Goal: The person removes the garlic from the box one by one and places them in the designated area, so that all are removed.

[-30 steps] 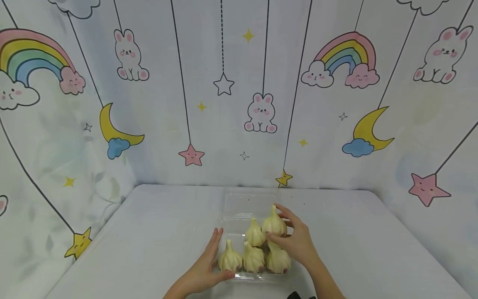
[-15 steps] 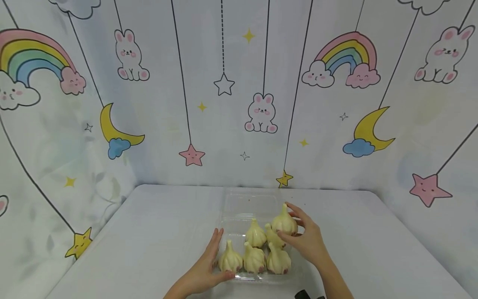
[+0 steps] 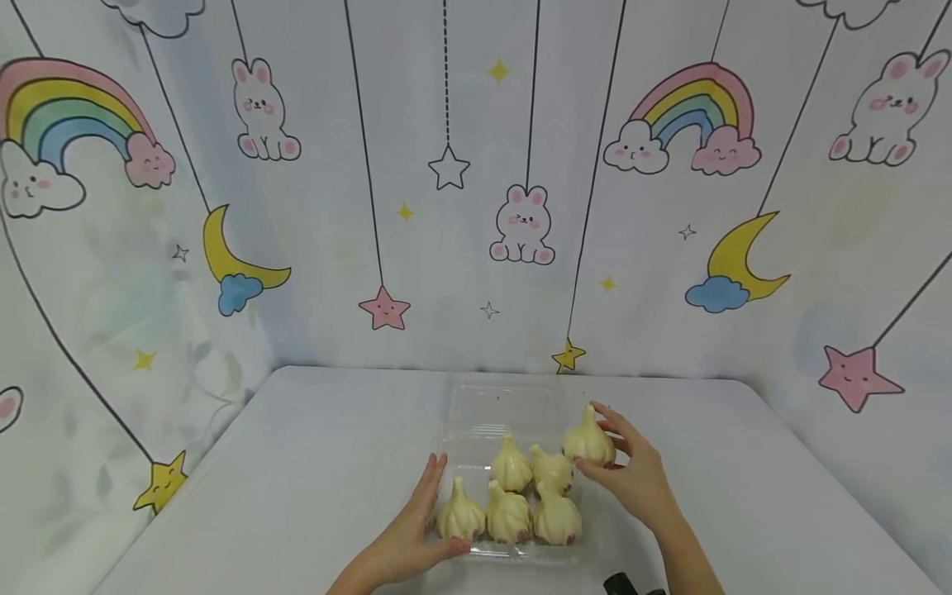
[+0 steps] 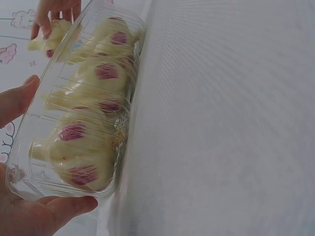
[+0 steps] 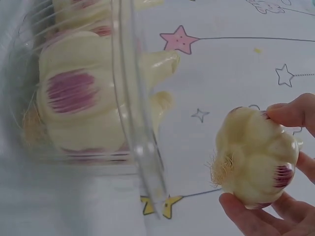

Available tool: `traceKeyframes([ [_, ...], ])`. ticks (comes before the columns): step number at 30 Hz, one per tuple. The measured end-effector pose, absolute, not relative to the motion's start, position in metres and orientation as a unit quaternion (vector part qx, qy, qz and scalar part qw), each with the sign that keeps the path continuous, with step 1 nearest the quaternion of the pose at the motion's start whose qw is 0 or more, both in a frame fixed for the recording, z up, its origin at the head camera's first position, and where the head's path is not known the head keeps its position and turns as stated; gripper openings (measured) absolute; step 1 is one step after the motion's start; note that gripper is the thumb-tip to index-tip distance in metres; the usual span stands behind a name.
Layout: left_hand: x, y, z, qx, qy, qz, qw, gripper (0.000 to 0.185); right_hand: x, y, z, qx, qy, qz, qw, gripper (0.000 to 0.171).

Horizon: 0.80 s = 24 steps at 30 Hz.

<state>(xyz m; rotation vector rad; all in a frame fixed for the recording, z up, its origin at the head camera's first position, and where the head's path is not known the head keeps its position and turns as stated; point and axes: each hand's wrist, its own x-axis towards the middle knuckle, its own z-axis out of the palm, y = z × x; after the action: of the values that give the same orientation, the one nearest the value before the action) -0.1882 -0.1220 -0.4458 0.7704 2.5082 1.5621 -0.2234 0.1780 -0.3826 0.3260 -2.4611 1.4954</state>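
Note:
My right hand (image 3: 628,471) pinches a pale garlic bulb (image 3: 588,440) between thumb and fingers, stem up, beside the back right of a clear plastic clamshell box (image 3: 464,454). In the right wrist view, this garlic bulb (image 5: 258,155) shows purple streaks and a tuft of roots, apart from the box wall. Several more garlic bulbs (image 3: 461,514) fill the box's front row and the right part of its back row. At the box's left side my left hand (image 3: 397,533) holds it, thumb (image 4: 74,206) at the front corner and fingers along the side.
The box's transparent lid (image 3: 506,405) lies open toward the back of the white table (image 3: 357,430). A black object (image 3: 619,583) shows at the bottom edge by my right forearm. Behind stands a printed cloth backdrop (image 3: 446,248) with rabbits, stars and rainbows.
My right hand has carried the garlic bulb rightward from over the box to beyond its right edge, uncovering another bulb in the back row. My left hand stays on the box.

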Motion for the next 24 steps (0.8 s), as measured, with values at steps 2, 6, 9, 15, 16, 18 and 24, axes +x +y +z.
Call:
traceKeyframes([
  [2,-0.188,-0.122,-0.446,0.251,0.821,0.511,0.045,0.096,-0.224,0.181,-0.383,0.106,-0.845,0.509,0.125,0.069],
  [6,-0.187,-0.122,-0.445,0.250,0.820,0.512,0.047,0.095,-0.227,0.188,-0.384,0.097,-0.849,0.503,0.132,0.069],
  [9,-0.188,-0.122,-0.445,0.250,0.820,0.512,0.048,0.095,-0.229,0.192,-0.387,0.093,-0.851,0.499,0.135,0.070],
  [15,-0.188,-0.123,-0.447,0.245,0.823,0.509,0.054,0.094,-0.233,0.196,-0.392,0.081,-0.855,0.490,0.149,0.071],
  [16,-0.188,-0.123,-0.447,0.244,0.823,0.510,0.055,0.094,-0.233,0.197,-0.393,0.078,-0.856,0.489,0.149,0.071],
  [18,-0.188,-0.123,-0.446,0.242,0.824,0.509,0.055,0.094,-0.234,0.198,-0.394,0.079,-0.856,0.489,0.148,0.071],
  [24,-0.189,-0.123,-0.446,0.248,0.823,0.509,0.053,0.094,-0.237,0.204,-0.400,0.076,-0.859,0.487,0.138,0.069],
])
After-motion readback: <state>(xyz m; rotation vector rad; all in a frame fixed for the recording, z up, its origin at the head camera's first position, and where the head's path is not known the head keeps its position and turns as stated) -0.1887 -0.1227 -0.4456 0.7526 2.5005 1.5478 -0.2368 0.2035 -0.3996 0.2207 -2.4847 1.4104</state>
